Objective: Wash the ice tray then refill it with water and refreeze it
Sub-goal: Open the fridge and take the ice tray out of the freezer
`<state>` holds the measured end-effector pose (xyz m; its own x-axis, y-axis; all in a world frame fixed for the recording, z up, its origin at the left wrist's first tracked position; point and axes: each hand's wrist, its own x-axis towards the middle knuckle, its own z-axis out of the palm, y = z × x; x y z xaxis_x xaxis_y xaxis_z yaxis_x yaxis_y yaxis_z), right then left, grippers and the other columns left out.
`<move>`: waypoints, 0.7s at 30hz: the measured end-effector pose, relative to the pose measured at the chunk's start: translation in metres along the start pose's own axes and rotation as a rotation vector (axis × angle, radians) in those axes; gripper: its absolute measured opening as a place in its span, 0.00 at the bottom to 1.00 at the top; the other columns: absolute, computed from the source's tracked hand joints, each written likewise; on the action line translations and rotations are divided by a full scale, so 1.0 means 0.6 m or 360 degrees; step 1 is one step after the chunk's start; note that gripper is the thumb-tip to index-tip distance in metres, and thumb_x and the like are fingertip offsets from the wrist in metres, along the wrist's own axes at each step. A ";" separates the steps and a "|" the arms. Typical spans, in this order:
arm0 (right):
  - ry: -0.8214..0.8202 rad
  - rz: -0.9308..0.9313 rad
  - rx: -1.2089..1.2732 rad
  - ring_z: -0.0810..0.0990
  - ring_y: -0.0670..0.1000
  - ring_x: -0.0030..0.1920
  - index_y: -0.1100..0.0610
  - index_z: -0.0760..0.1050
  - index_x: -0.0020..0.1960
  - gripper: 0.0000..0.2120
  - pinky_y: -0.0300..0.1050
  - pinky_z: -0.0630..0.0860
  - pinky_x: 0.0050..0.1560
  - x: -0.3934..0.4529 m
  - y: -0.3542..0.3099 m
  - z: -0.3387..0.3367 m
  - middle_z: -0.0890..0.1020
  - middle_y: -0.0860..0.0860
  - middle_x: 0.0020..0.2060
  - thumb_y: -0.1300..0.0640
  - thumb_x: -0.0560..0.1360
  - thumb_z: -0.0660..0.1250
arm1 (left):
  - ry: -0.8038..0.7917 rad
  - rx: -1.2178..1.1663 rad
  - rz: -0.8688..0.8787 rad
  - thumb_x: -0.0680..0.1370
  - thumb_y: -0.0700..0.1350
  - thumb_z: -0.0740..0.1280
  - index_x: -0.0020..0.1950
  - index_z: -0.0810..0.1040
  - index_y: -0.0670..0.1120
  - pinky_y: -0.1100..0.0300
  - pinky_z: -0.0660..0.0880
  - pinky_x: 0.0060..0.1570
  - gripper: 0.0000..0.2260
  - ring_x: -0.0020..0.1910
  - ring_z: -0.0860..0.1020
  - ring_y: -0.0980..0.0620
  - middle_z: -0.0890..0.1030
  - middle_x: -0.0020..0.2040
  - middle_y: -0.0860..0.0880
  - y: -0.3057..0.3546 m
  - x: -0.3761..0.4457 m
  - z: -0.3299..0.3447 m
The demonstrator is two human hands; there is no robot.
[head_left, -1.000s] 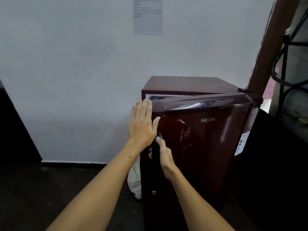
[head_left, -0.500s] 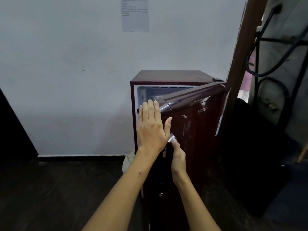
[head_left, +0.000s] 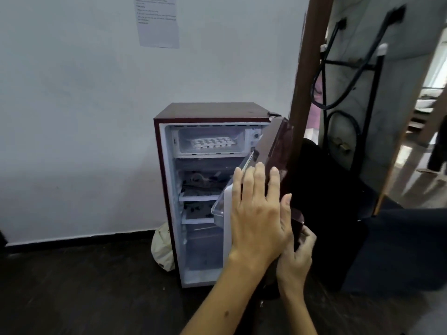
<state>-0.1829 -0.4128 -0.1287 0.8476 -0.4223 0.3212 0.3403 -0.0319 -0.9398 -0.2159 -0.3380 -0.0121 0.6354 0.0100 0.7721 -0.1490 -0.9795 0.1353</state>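
1. I saw a plain room in a home or hostel: a small maroon fridge stood on the dark floor.
2. A printed notice hung on the white wall.

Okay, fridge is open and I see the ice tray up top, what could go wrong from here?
1. Both hands, left and right, are on the door; letting go may let it swing back.
2. The ice tray sits in a tight freezer box; tilting it could spill whatever it holds.
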 end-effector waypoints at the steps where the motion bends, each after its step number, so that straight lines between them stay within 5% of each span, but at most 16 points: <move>1: 0.0035 0.0010 0.0000 0.79 0.51 0.56 0.54 0.70 0.61 0.19 0.36 0.75 0.52 0.006 -0.002 -0.015 0.80 0.52 0.53 0.45 0.74 0.61 | 0.0005 -0.0061 0.0048 0.80 0.51 0.56 0.70 0.69 0.45 0.44 0.46 0.74 0.21 0.71 0.66 0.44 0.70 0.70 0.43 0.006 -0.002 -0.001; 3: 0.0112 -0.0002 0.0011 0.80 0.51 0.56 0.52 0.73 0.60 0.19 0.31 0.75 0.51 0.023 -0.003 -0.042 0.81 0.50 0.52 0.43 0.74 0.62 | 0.0021 -0.0249 0.0125 0.79 0.52 0.56 0.71 0.69 0.49 0.40 0.43 0.72 0.20 0.72 0.64 0.48 0.69 0.71 0.49 0.017 -0.007 0.001; 7: 0.0223 0.0065 -0.0065 0.81 0.55 0.55 0.52 0.76 0.59 0.28 0.53 0.77 0.57 0.057 0.015 -0.090 0.83 0.53 0.51 0.32 0.73 0.60 | 0.0099 -0.0849 0.0051 0.80 0.51 0.54 0.70 0.70 0.46 0.46 0.48 0.74 0.20 0.73 0.62 0.54 0.71 0.70 0.50 0.013 -0.008 0.019; 10: 0.0255 0.0164 -0.0059 0.80 0.58 0.57 0.53 0.77 0.60 0.21 0.59 0.75 0.60 0.078 0.001 -0.117 0.82 0.55 0.53 0.39 0.77 0.59 | 0.0097 -0.1005 -0.0146 0.80 0.50 0.53 0.69 0.70 0.46 0.51 0.51 0.74 0.20 0.71 0.63 0.57 0.72 0.69 0.51 -0.018 -0.006 0.062; 13: 0.0384 0.0326 0.0019 0.78 0.52 0.58 0.56 0.74 0.66 0.16 0.48 0.73 0.58 0.099 -0.023 -0.142 0.80 0.54 0.59 0.52 0.81 0.59 | -0.0119 -0.0988 -0.0222 0.80 0.53 0.50 0.70 0.69 0.47 0.54 0.47 0.75 0.22 0.73 0.60 0.58 0.70 0.71 0.52 -0.054 -0.003 0.122; 15: 0.0714 0.0365 0.0031 0.76 0.49 0.58 0.56 0.72 0.68 0.16 0.44 0.71 0.58 0.105 -0.052 -0.141 0.78 0.54 0.62 0.57 0.81 0.60 | -0.0258 -0.0980 -0.0191 0.79 0.55 0.47 0.71 0.68 0.49 0.58 0.44 0.74 0.24 0.73 0.57 0.59 0.67 0.73 0.52 -0.073 0.003 0.160; 18: 0.1158 -0.0230 -0.0253 0.74 0.48 0.65 0.56 0.71 0.69 0.19 0.43 0.69 0.67 0.091 -0.121 -0.097 0.76 0.52 0.65 0.61 0.79 0.60 | -0.0401 -0.0939 -0.0113 0.78 0.58 0.44 0.72 0.67 0.48 0.61 0.42 0.73 0.28 0.73 0.52 0.62 0.63 0.75 0.51 -0.096 0.020 0.210; 21: 0.0990 -0.0956 -0.0566 0.74 0.50 0.64 0.63 0.71 0.67 0.19 0.41 0.67 0.67 0.070 -0.164 -0.029 0.76 0.55 0.63 0.66 0.77 0.58 | -0.0500 -0.0889 -0.0045 0.77 0.59 0.42 0.75 0.62 0.47 0.60 0.40 0.73 0.30 0.73 0.50 0.62 0.60 0.76 0.50 -0.116 0.042 0.253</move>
<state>-0.1880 -0.4433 -0.0246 0.1646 -0.6507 0.7413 0.4191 -0.6342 -0.6497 -0.0742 -0.3002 -0.0964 0.8241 -0.1081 0.5560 -0.4472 -0.7265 0.5217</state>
